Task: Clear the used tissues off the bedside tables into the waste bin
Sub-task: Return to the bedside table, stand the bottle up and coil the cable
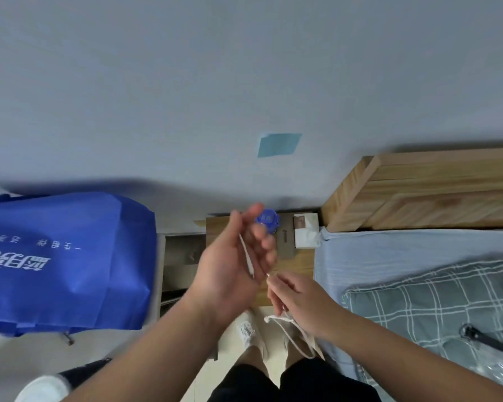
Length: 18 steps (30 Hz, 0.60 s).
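Although the job is about tissues, both hands are busy with a white charging cable (291, 329). The left hand (230, 265) is raised over the bedside surface (301, 264) with its fingers half curled round one plug end, which lies along the fingers. The right hand (305, 300) pinches the other end between thumb and fingertips, just beside the left palm. The slack hangs in a loop below the right wrist, over the person's feet. Holding one end in each hand looks like a way to gather the cable and get it off the surface, so that what lies beneath or behind it can be reached.

No crumpled tissue shows plainly. The nearest candidate is the white paper at the tissue pack (305, 235), which sits at the back right corner of the surface, against the edge of the bed (389, 250) and near the wooden headboard (433, 192). Whether that paper is used or fresh from the pack cannot be told through the blur. A blue round lid (267, 220) stands at the back, partly behind the left fingers, and a flat grey object (285, 242) lies between it and the pack.

The waste bin is not in view. A large blue fabric bag (64, 256) fills the left side and may hide the floor there. My judgement is that clearing has not yet begun at this surface, because neither hand is free.
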Tool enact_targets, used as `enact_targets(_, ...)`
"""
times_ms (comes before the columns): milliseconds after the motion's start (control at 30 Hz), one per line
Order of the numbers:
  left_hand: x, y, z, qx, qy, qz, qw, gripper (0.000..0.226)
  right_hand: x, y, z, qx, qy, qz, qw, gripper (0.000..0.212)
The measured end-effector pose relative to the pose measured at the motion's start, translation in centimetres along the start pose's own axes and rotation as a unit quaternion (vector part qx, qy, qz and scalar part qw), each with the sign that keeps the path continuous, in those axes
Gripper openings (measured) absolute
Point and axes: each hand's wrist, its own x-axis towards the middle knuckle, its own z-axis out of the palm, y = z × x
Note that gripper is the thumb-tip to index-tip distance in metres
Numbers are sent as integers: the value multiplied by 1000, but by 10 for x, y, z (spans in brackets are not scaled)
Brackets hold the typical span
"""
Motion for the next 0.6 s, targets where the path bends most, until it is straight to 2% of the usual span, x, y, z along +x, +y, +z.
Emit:
enact_targets(67, 1, 14, 17, 66, 22, 138, 988, 33, -18, -21, 0, 28, -19, 2, 999, 40)
enact_targets(100, 1, 19, 21, 133, 29, 202, 970, 33, -25, -31, -1, 39, -24, 2, 999, 39)
enact_targets(133, 0, 23, 21, 229, 41, 258, 938, 33, -32, -41, -3, 44, -26, 3, 999, 37)
enact_targets(200, -2, 30, 13, 457, 65, 322, 827, 31, -43, -55, -9, 2, -22, -4, 1000, 32)
enact_targets(233, -3, 32, 7, 564, 64, 312, 762, 30, -48, -61, -14, -39, -17, -12, 999, 29)
enact_targets(300, -8, 33, -7, 762, 32, 223, 608, 34, -58, -73, -29, -115, -8, -26, 993, 23)
enact_targets(333, -11, 32, -14, 817, 5, 173, 550, 39, -61, -80, -39, -156, -2, -36, 987, 20)
enact_targets(367, -17, 29, -19, 834, -21, 128, 536, 43, -63, -88, -49, -197, 6, -52, 979, 17)
enact_targets(400, -25, 24, -22, 813, -47, 82, 574, 49, -64, -95, -59, -230, 19, -70, 970, 15)
enact_targets(433, -35, 18, -22, 760, -73, 30, 645, 59, -63, -103, -70, -245, 33, -87, 965, 14)
enact_targets(500, -53, 3, -18, 592, -122, -87, 792, 81, -55, -114, -83, -208, 60, -114, 970, 13)
enact_targets(533, -59, -3, -13, 494, -148, -131, 847, 85, -49, -115, -85, -168, 73, -122, 975, 12)
enact_targets(600, -65, -8, 6, 306, -209, -146, 917, 71, -40, -111, -77, -113, 73, -122, 983, 21)
